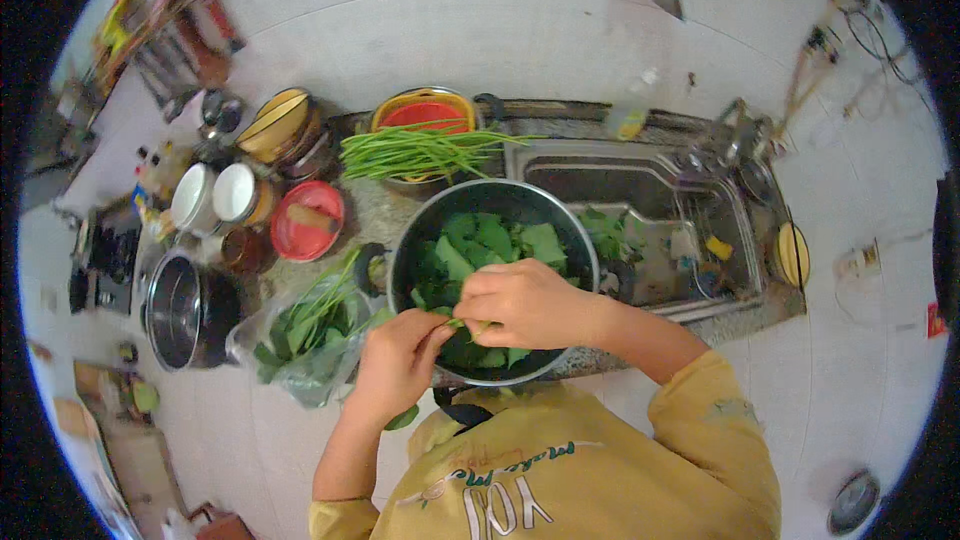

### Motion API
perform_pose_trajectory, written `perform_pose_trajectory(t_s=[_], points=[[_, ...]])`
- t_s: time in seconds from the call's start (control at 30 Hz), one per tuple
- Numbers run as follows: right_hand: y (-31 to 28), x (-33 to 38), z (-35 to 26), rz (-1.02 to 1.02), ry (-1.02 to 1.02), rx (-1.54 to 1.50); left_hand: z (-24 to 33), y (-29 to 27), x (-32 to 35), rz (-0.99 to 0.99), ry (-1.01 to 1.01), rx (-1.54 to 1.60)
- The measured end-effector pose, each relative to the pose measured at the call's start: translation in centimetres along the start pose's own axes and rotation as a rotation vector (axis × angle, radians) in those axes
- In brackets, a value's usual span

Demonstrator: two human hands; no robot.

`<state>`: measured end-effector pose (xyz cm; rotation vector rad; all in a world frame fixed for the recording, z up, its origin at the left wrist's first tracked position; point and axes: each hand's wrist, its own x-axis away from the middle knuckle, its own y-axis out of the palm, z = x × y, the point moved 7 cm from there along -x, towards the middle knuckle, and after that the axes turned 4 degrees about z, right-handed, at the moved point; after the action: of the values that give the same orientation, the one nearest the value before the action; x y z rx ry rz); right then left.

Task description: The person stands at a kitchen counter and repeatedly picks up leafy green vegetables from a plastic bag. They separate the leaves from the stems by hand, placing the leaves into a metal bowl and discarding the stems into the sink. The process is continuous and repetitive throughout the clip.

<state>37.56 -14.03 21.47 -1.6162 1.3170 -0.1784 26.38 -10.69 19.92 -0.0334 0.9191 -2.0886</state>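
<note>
glossy metal pot (500,199), shiny metal sink (620,183), filmy plastic bag (318,382), matt cloth shirt (610,460)

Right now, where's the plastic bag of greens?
Head view, left of centre: the plastic bag of greens is between the black pot on its left and the pot of leaves, just left of the left hand.

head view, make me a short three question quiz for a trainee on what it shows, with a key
1. Multiple choice: what do the left hand and right hand hold between them over the pot? a) a spoon b) a green stem c) a knife
2. True or false: the clear plastic bag left of the pot holds leafy greens.
3. Fill in: the metal sink lies to the pot's ____.
Key: 1 b; 2 true; 3 right.
</note>
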Motion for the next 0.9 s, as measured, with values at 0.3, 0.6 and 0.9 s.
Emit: perform_pose_trajectory(t_s=[0.3,0.6,0.9], points=[[-0.5,3.6,0.4,-0.041,0.223,-0.680,2.8,2.0,0.0,-0.263,0.235,0.256],[-2.1,8.3,3.8,0.128,0.577,-0.810,4.7,4.6,-1.7,-0.264,0.274,0.137],[-9.7,22.2,20.2,0.425,0.993,0.502,0.4,5.3,-4.2,-0.106,-0.424,1.222]])
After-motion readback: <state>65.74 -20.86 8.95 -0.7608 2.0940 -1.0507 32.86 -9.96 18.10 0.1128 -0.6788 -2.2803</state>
